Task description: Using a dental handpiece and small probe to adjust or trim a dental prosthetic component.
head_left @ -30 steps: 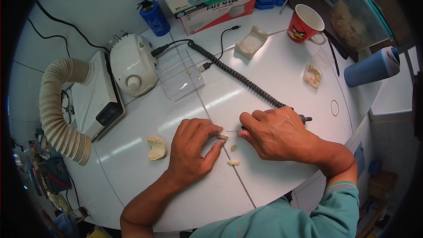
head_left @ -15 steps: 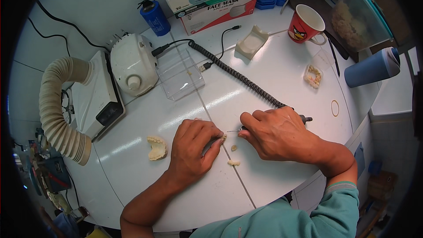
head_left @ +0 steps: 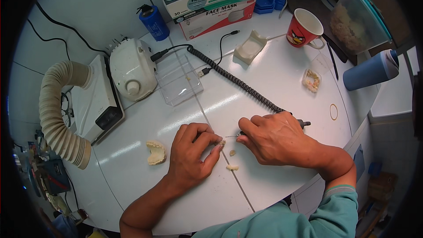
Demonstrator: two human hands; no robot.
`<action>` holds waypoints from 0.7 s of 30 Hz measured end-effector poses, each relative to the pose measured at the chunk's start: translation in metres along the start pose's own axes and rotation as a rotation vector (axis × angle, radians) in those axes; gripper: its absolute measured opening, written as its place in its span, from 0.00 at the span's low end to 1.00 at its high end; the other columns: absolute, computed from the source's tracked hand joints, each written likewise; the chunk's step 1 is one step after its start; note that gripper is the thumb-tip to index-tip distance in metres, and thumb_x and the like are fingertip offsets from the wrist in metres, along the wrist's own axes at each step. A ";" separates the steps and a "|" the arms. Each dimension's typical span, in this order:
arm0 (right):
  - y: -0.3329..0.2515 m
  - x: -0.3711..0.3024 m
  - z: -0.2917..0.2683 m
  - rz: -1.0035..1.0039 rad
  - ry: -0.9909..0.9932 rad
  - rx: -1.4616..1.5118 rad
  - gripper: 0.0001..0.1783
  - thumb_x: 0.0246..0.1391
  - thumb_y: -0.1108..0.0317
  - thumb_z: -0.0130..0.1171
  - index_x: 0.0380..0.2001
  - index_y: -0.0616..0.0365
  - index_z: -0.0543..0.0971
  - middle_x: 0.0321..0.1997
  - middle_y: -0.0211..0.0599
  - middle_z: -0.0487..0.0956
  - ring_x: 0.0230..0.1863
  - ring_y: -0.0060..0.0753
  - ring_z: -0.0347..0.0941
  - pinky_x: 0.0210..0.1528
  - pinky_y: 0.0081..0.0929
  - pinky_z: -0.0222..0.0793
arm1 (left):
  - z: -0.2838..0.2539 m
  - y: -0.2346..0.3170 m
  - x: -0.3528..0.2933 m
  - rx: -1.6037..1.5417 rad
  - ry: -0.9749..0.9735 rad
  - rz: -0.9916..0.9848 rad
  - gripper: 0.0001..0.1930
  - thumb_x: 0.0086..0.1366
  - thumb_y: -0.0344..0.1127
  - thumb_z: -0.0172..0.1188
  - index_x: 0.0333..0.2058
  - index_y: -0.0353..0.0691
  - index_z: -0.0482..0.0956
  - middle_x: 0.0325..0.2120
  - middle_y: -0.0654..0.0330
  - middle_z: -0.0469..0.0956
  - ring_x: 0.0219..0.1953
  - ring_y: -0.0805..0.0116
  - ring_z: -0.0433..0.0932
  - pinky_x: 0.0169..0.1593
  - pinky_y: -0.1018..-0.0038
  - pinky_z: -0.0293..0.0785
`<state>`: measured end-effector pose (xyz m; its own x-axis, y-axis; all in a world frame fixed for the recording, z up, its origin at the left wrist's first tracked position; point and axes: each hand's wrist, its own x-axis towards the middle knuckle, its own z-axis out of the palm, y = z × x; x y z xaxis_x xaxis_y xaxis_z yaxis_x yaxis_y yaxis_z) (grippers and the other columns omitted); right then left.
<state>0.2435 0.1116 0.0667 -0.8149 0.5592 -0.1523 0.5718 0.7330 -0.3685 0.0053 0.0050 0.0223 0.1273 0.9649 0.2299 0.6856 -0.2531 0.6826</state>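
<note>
My left hand (head_left: 190, 152) pinches a small cream-coloured dental piece (head_left: 222, 143) between thumb and fingertips, low over the table. Opposite it, my right hand (head_left: 278, 137) is wrapped round a dark rotary handpiece (head_left: 304, 124). A thin metal bur (head_left: 231, 137) sticks out of the handpiece toward the dental piece, with a small gap between them as seen here. Just below the bur lie a loose tan piece (head_left: 232, 153) and a short strip of artificial teeth (head_left: 232, 167). Left of my left hand rests a horseshoe-shaped dental cast (head_left: 156, 153).
A coiled cord (head_left: 238, 79) runs from the handpiece to a white motor unit (head_left: 132, 86). Beside that sit a clear plastic box (head_left: 180, 89) and a dust extractor with a ribbed hose (head_left: 48, 110). Farther back stand mask boxes (head_left: 216, 20), a red mug (head_left: 304, 28) and a blue tumbler (head_left: 368, 75).
The whole view has shifted slightly, so the table sits a little lower in it. Both hands keep nearly the same pose and grip.
</note>
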 end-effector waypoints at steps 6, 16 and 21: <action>-0.001 0.000 0.001 -0.003 0.012 0.019 0.19 0.77 0.52 0.59 0.41 0.59 0.79 0.25 0.44 0.83 0.21 0.54 0.82 0.21 0.49 0.74 | 0.001 -0.002 0.001 0.031 0.009 0.048 0.12 0.62 0.22 0.73 0.43 0.36 0.84 0.42 0.54 0.82 0.44 0.51 0.78 0.53 0.61 0.77; -0.001 0.000 0.001 0.007 0.000 0.028 0.19 0.77 0.52 0.59 0.39 0.59 0.79 0.25 0.45 0.83 0.23 0.54 0.82 0.23 0.49 0.75 | 0.002 -0.003 0.000 0.022 0.032 0.048 0.11 0.63 0.22 0.73 0.42 0.36 0.84 0.38 0.54 0.83 0.40 0.50 0.78 0.55 0.58 0.78; -0.002 -0.002 0.006 -0.005 0.045 0.013 0.20 0.78 0.52 0.58 0.39 0.59 0.78 0.26 0.46 0.83 0.24 0.53 0.83 0.24 0.49 0.76 | 0.003 -0.003 -0.002 0.000 0.054 0.019 0.13 0.60 0.23 0.78 0.40 0.37 0.84 0.35 0.56 0.83 0.37 0.52 0.79 0.50 0.61 0.79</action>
<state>0.2438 0.1064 0.0621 -0.8123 0.5730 -0.1091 0.5666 0.7307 -0.3808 0.0056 0.0044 0.0180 0.1015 0.9545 0.2804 0.6832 -0.2718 0.6778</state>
